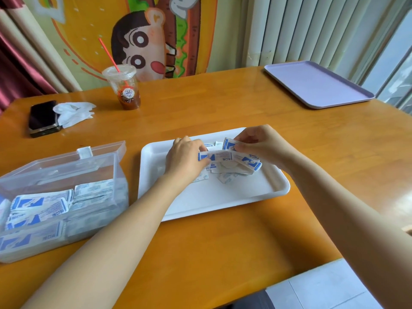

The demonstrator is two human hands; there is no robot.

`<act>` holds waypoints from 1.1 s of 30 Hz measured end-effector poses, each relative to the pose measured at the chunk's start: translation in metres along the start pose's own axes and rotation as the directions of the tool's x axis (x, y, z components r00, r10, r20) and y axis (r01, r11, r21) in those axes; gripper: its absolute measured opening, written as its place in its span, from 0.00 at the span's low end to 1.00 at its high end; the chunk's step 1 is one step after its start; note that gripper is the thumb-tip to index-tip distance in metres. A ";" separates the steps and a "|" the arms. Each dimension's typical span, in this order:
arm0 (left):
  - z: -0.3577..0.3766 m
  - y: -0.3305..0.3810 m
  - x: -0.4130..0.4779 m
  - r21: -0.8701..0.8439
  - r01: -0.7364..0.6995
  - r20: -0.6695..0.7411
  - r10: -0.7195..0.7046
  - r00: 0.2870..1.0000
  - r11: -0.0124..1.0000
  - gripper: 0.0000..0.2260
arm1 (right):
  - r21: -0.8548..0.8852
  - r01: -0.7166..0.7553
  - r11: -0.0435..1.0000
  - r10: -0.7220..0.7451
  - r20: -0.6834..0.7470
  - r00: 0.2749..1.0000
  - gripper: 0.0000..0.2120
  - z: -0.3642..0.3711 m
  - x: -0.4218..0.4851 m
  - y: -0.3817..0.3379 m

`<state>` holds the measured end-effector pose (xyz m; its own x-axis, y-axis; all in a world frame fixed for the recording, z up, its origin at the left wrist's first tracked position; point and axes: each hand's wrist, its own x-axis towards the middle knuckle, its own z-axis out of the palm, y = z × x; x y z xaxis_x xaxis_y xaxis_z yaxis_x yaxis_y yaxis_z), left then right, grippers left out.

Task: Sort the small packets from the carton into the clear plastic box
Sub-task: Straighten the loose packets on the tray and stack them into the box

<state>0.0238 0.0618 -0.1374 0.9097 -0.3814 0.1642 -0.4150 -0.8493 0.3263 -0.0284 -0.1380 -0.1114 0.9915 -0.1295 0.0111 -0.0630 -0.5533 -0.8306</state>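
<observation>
Nearest, two bare forearms reach over the table (200, 253) to the white tray (223, 201), flat at mid-table. Left of the tray, just beside its left rim, stands the box (121, 197), clear, its lid (100, 150) swung up at the far side. Sorted packets (40, 206), white with blue print, lie flat in stacks inside, filling its near and middle parts. Over the tray's far half both hands meet. The left hand (185, 159), back up, pinches the left end of one packet (219, 155) between thumb and curled fingers. The right hand (260, 143) pinches the same packet's right end with its fingertips, so it stretches level between them. A second one shows at the right fingers; whether it is gripped I cannot tell. Under the hands, loose packets (231, 175) lie heaped on the tray's far middle, partly hidden by the left hand. Beyond the tray to the far left lie a dark phone (42, 118) and, touching its right edge, a crumpled tissue (73, 112). Behind the tray's far left corner stands a plastic cup (124, 88) with brown drink at the bottom and a red straw (109, 54). Far right of the tray, at the table's edge, rests a lilac tray (316, 83). Behind all, a cartoon wall (142, 41)
</observation>
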 end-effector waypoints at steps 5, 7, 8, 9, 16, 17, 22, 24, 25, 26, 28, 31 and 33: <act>-0.009 0.001 0.003 -0.235 -0.027 -0.072 0.010 0.997 0.972 0.02 | -0.032 0.029 0.999 -0.028 0.027 0.999 0.03 -0.003 0.000 -0.005; -0.012 0.007 0.003 -0.371 -0.040 -0.014 0.037 0.999 0.928 0.03 | -0.070 0.084 0.994 -0.079 0.066 0.995 0.04 -0.001 0.000 -0.010; -0.012 0.010 0.004 -0.437 -0.043 0.012 0.054 0.998 0.898 0.03 | -0.091 0.104 0.990 -0.095 0.099 0.990 0.05 0.000 0.000 -0.012; -0.013 0.013 0.004 -0.495 -0.040 0.032 0.065 0.997 0.868 0.04 | -0.101 0.118 0.988 -0.104 0.134 0.986 0.04 0.001 0.000 -0.013; -0.010 0.022 0.006 -0.702 0.070 0.094 -0.004 0.996 0.709 0.02 | -0.033 0.124 0.992 -0.121 0.085 0.989 0.02 -0.010 -0.010 -0.012; -0.009 0.023 0.006 -0.726 0.099 0.114 -0.022 0.993 0.681 0.02 | 0.020 0.099 0.995 -0.100 0.081 0.992 0.02 -0.012 -0.011 -0.013; -0.011 0.031 0.001 -0.828 0.194 0.208 -0.032 0.978 0.526 0.02 | 0.004 0.076 0.997 -0.075 0.156 0.985 0.04 -0.016 -0.017 -0.010; -0.013 0.034 0.000 -0.860 0.227 0.240 -0.030 0.970 0.457 0.01 | 0.030 0.063 0.998 -0.067 0.164 0.984 0.03 -0.013 -0.018 -0.009; -0.014 0.035 0.001 -0.861 0.231 0.242 -0.035 0.970 0.454 0.01 | 0.060 0.051 0.997 -0.060 0.150 0.987 0.03 -0.013 -0.017 -0.007; -0.014 0.036 0.001 -0.860 0.233 0.241 -0.041 0.970 0.455 0.01 | 0.073 0.046 0.996 -0.055 0.131 0.990 0.04 -0.014 -0.017 -0.006; -0.012 0.035 0.004 -0.849 0.220 0.223 -0.051 0.973 0.480 0.02 | 0.050 0.037 0.998 -0.042 0.095 0.995 0.07 -0.017 -0.016 -0.003; -0.002 0.033 0.009 -0.697 0.080 0.089 -0.024 0.996 0.712 0.03 | -0.022 -0.021 1.000 0.021 0.009 1.000 0.06 -0.021 -0.016 0.003; 0.003 0.034 0.009 -0.507 -0.033 0.048 0.067 0.997 0.861 0.02 | -0.063 -0.049 0.997 0.046 -0.047 0.998 0.04 -0.021 -0.018 0.004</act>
<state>0.0179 0.0278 -0.1279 0.8795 -0.4547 0.1404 -0.3954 -0.5340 0.7473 -0.0491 -0.1554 -0.1030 0.9811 -0.1936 -0.0006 -0.1183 -0.5970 -0.7935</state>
